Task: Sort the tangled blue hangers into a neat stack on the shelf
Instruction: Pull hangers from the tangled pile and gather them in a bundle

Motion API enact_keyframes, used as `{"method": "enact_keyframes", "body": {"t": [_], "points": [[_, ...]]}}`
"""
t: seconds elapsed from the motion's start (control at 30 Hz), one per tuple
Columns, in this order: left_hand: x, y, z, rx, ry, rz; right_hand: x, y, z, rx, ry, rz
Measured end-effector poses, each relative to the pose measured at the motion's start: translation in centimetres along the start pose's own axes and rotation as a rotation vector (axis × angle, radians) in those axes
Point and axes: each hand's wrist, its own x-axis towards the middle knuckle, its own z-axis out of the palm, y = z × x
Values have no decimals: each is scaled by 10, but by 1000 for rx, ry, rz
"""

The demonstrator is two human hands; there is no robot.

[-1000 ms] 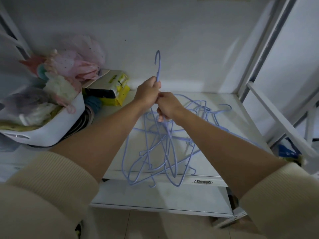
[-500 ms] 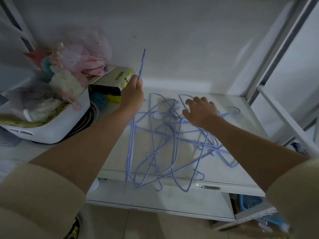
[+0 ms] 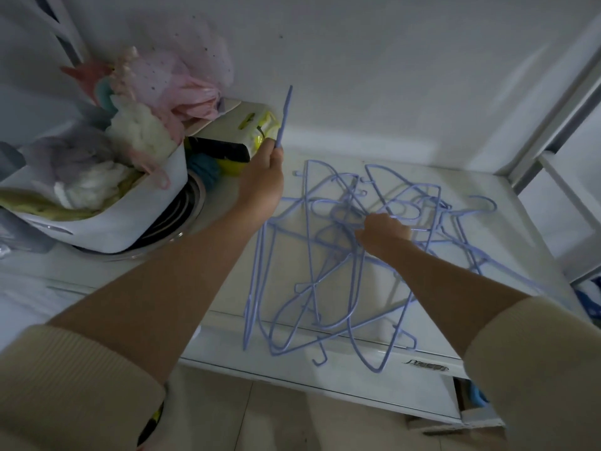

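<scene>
A tangle of thin blue hangers [image 3: 341,265] lies on the white shelf top [image 3: 507,222], some ends hanging over its front edge. My left hand [image 3: 265,180] is shut around the neck of one blue hanger [image 3: 257,281] held upright at the pile's left side; its hook [image 3: 283,115] points up against the wall. My right hand [image 3: 382,232] is down in the middle of the tangle with its fingers curled around hanger wires.
A white basket [image 3: 130,219] stuffed with soft pink and white items stands at the left on a round rack. A yellow and white box [image 3: 240,135] sits behind my left hand. A white frame post [image 3: 553,118] rises on the right.
My hands came apart. The left carried one hanger to the pile's left side. The right went down into the tangle and closed its fingers on the wires.
</scene>
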Motion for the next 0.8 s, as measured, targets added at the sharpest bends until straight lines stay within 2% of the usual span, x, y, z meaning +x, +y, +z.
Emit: {"method": "enact_keyframes", "body": {"t": [0.13,0.23,0.47,0.53,0.7,0.8], "points": [[3,-1,1,-30,8,-22,4,-3,0,298,-6,108],[2,3,2,-4,7,-18,13,-2,-14,656,33,195],[1,31,8,11,5,31,1,-8,-76,1409,44,138],[1,41,11,-50,14,32,-9,-11,-89,1462,38,79],[-2,69,17,-292,-43,-30,-35,-37,-115,1340,96,-24],[-4,82,18,-232,-45,-6,-47,-58,-118,1185,183,-84]]}}
